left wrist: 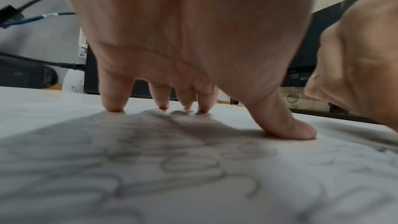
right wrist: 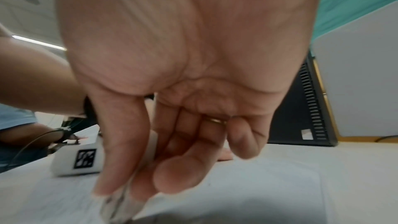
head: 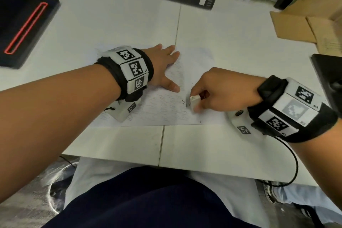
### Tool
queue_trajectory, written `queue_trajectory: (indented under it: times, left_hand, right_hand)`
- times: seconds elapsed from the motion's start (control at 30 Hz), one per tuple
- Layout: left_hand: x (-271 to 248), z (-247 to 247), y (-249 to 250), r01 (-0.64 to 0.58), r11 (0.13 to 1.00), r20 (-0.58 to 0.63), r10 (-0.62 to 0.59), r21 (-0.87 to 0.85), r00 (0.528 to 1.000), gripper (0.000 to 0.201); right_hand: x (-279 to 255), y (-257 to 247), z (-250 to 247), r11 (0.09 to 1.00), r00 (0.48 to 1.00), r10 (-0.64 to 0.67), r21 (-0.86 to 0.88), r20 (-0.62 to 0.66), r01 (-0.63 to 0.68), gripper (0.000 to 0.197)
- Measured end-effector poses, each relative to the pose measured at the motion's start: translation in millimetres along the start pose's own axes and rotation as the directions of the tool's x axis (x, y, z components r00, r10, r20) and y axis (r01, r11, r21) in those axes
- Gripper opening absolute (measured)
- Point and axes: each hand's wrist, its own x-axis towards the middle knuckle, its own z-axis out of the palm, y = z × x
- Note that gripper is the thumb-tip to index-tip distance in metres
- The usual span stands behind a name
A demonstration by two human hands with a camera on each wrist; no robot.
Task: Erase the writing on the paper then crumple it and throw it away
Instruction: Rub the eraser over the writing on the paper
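White table (head: pixel 231 46) bearing flat white sheet of paper with faint pencil script (head: pixel 162 109), pinned under spread, straight fingertips (left wrist: pixel 113 105) of left hand (head: pixel 162 66), while right hand (head: pixel 222 90) just beside that thumb pinches small white block eraser (head: pixel 194 102) onto the sheet.

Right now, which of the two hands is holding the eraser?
The right hand: it pinches the white eraser against the paper. The left hand holds nothing and only lies spread flat on the sheet.
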Motion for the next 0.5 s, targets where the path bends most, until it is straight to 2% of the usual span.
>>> queue_trajectory:
  times: [0.1, 0.17, 0.3, 0.5]
  left_hand:
    - [-6.9, 0.6, -1.1, 0.017, 0.996, -0.036, -0.02, -0.085, 0.999, 0.123]
    - [-11.1, 0.9, -0.9, 0.023, 0.993, -0.057, -0.03, -0.112, 0.998, 0.124]
    - [-16.8, 1.1, 1.2, 0.04, 0.999, -0.045, -0.041, -0.025, 0.998, 0.114]
    - [-22.6, -0.1, 5.9, 0.04, 0.996, -0.005, -0.039, 0.077, 0.999, 0.116]
  right_hand:
    - [2.0, 5.2, -8.8, 0.999, 0.991, 0.022, 0.046, -0.132, -0.016, 0.018]
    - [4.9, 10.6, -14.5, 0.998, 0.974, 0.042, 0.06, -0.222, -0.03, 0.009]
    - [16.8, 22.8, -23.2, 0.996, 0.925, 0.076, 0.08, -0.372, -0.049, 0.015]
    - [41.1, 22.4, -31.4, 0.996, 0.914, 0.092, 0.033, -0.395, -0.086, 0.019]
